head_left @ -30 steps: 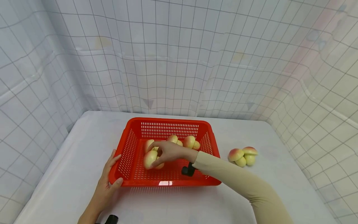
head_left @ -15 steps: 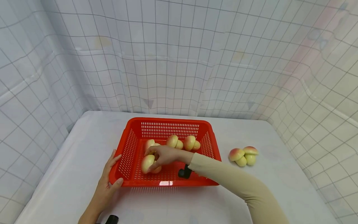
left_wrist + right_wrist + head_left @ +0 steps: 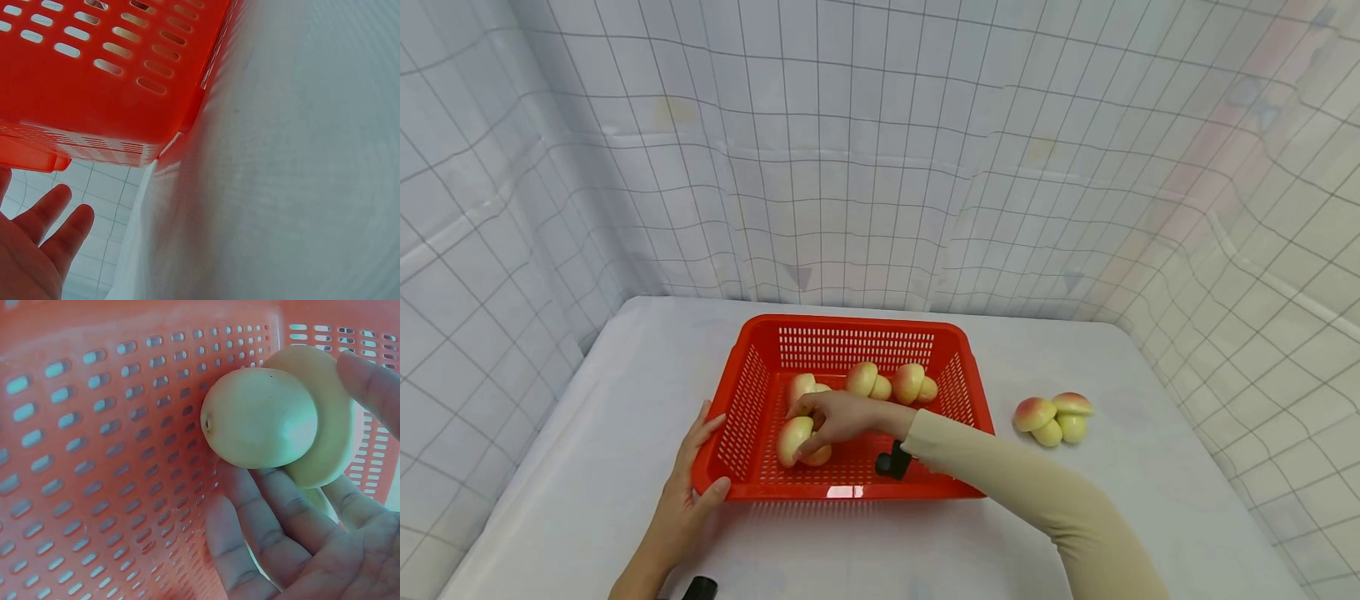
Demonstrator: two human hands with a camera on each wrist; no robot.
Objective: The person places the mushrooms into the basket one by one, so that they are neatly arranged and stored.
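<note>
In the head view a red slotted plastic basket (image 3: 857,490) stands on the white-covered table. My right hand (image 3: 842,415) reaches inside it and holds a mushroom-shaped piece (image 3: 793,440), pale yellow with a pinkish cap, low in the front left part. The right wrist view has the thumb (image 3: 369,384) at the cap's edge and the fingers (image 3: 269,525) under the rounded stem. My left hand (image 3: 685,483) rests at the basket's left front corner, thumb and a fingertip on the rim. Its other fingers (image 3: 65,234) stretch out beside the basket wall in the left wrist view.
Behind the held piece sits another mushroom piece (image 3: 800,387), partly covered by my right hand. Two further mushroom pieces, a middle one (image 3: 861,379) and a right one (image 3: 909,383), lie along the basket's back. Right of the basket, two more mushrooms (image 3: 1034,414) lean together on the table.
My right hand has moved the mushroom piece slightly left and toward the basket's front, with very little movement in the last half second. The left hand keeps its place.
</note>
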